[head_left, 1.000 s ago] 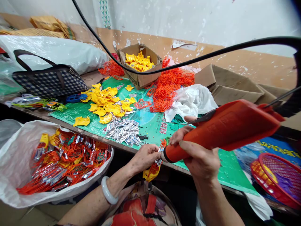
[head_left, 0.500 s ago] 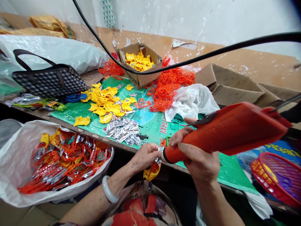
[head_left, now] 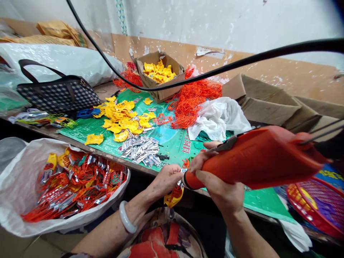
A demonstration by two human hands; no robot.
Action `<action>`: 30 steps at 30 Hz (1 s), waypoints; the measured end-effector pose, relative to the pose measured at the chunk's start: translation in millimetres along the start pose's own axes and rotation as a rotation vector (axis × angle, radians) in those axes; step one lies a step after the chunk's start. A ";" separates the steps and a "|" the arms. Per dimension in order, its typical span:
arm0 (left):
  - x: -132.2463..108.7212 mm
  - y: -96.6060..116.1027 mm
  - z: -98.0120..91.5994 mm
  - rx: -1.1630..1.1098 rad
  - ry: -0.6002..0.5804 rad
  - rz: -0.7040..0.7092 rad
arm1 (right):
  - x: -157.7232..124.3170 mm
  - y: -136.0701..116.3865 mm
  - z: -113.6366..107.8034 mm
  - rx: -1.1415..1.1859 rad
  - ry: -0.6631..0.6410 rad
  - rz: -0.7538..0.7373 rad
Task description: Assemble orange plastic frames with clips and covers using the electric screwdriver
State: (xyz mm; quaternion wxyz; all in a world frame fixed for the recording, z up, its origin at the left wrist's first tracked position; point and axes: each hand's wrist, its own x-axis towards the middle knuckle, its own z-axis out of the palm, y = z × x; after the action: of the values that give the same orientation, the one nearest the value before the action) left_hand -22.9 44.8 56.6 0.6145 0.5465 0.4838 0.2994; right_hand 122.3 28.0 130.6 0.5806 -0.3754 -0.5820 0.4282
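Observation:
Closed in a pinch, my left hand (head_left: 167,181) holds a yellow, orange and silver piece (head_left: 174,196) just past the table's front edge. My right hand (head_left: 221,190) is wrapped round a red power tool (head_left: 255,157), whose black-ringed tip touches the piece beside my left fingers. The tool's body slants up to the right, with a dark lever on top. Silver metal strips (head_left: 142,148) lie in a pile on the green sheet beyond my left hand, and yellow plastic parts (head_left: 122,114) are heaped behind them.
A white sack (head_left: 16,193) of finished-looking pieces stands at lower left. Behind are a checked bag (head_left: 57,94), a box (head_left: 169,94) of yellow parts, orange frames (head_left: 189,104) and white cloth (head_left: 219,116). A red basket (head_left: 295,204) sits right. A black cable (head_left: 231,66) crosses above.
The rear of the red tool has dipped, and my right hand has shifted slightly left and down with it. My left hand holds the piece in nearly the same place.

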 end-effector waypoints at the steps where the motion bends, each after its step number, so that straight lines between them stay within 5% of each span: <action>1: 0.0 0.0 -0.2 -0.007 0.006 -0.002 | 0.6 0.3 0.8 0.007 -0.001 -0.004; 10: -0.5 5.1 1.4 -0.098 0.056 -0.033 | 4.5 2.9 0.9 0.091 0.070 0.000; 22: -11.4 6.1 -11.2 -0.421 0.050 -0.082 | 30.2 -12.4 -24.1 0.177 0.487 -0.075; 30: -18.1 -16.3 -17.1 -0.772 -0.002 -0.103 | 40.1 12.6 -49.6 0.045 0.495 -0.059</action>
State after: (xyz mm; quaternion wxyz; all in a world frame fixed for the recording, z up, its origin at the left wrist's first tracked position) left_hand -47.7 31.4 46.8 0.7896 0.2504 0.3618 0.4276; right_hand 169.3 73.0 131.0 0.7260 -0.4387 -0.4228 0.3190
